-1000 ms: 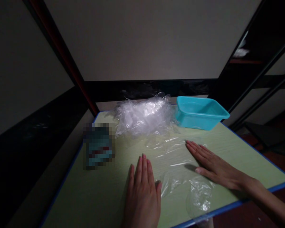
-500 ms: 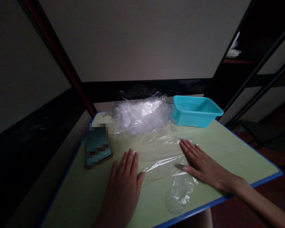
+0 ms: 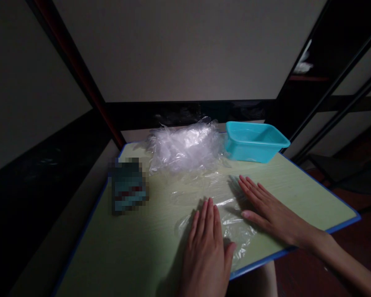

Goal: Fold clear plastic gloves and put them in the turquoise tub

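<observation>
A thin clear plastic bag (image 3: 231, 203) lies spread on the pale green table, its near end wrinkled. My left hand (image 3: 207, 243) is over the bag's near left part, palm down, fingers straight and nothing held. To the right, my right hand (image 3: 266, 210) is open beside the bag's right edge, with a shadow under its fingers; whether it touches the plastic I cannot tell. Behind the bag sits a heap of crumpled clear plastic bags (image 3: 187, 146). Next to that heap stands a turquoise plastic basin (image 3: 255, 150).
The table (image 3: 111, 255) has a blue edge and stands against a dark-banded wall panel. On its left lies a blurred-out flat object (image 3: 128, 187). A dark seat (image 3: 336, 173) is beyond the right edge, and the person's knee shows below the near edge.
My left hand has moved right, from the bag's left side onto its near part. My right hand has shifted slightly and seems lifted, its shadow now wider.
</observation>
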A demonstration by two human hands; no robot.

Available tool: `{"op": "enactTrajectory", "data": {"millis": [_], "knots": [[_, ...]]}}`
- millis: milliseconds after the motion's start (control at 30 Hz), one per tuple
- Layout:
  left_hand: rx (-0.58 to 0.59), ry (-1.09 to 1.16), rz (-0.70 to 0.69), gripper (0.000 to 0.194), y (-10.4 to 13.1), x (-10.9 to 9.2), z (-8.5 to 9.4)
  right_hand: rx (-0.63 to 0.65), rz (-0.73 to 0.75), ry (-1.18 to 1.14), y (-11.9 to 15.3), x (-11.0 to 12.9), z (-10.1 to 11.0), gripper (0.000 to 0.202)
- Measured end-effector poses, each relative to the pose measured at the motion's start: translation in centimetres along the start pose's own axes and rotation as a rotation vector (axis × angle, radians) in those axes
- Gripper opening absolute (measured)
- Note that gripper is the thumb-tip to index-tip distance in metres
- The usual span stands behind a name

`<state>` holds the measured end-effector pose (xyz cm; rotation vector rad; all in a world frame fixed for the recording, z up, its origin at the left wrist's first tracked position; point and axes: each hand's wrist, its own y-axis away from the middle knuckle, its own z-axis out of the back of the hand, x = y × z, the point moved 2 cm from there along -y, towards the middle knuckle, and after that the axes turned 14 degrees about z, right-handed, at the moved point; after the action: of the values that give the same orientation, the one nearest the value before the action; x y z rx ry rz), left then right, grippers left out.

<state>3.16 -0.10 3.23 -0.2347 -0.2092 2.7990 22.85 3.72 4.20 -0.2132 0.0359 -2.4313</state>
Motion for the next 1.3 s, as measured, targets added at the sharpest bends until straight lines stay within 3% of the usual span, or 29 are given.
{"op": "enactTrajectory", "data": {"millis": [200, 367, 633, 900, 1300], "knots": [[0.076, 0.087, 0.014, 0.067, 0.3, 0.6, -0.2, -0.013, 0.008, -0.031, -0.1, 0.9, 0.5, 0.072], [0.074, 0.128, 0.012, 0.068, 0.5, 0.9, -0.1, -0.034, 0.093, -0.078, -2.5, 4.0, 0.6, 0.068], [0.016, 0.178, -0.033, 0.066, 0.9, 1.0, -0.9, -0.076, 0.222, -0.170, -4.9, 7.2, -1.3, 0.064], [0.030, 0.120, -0.057, 0.076, 0.8, 1.4, -1.2, -0.111, 0.232, -0.044, -3.9, 5.7, -2.3, 0.073], [0.109, 0.066, -0.065, 0.086, 0.8, 1.6, -1.5, 0.028, 0.175, 0.040, -0.6, 1.3, -1.7, 0.078]]}}
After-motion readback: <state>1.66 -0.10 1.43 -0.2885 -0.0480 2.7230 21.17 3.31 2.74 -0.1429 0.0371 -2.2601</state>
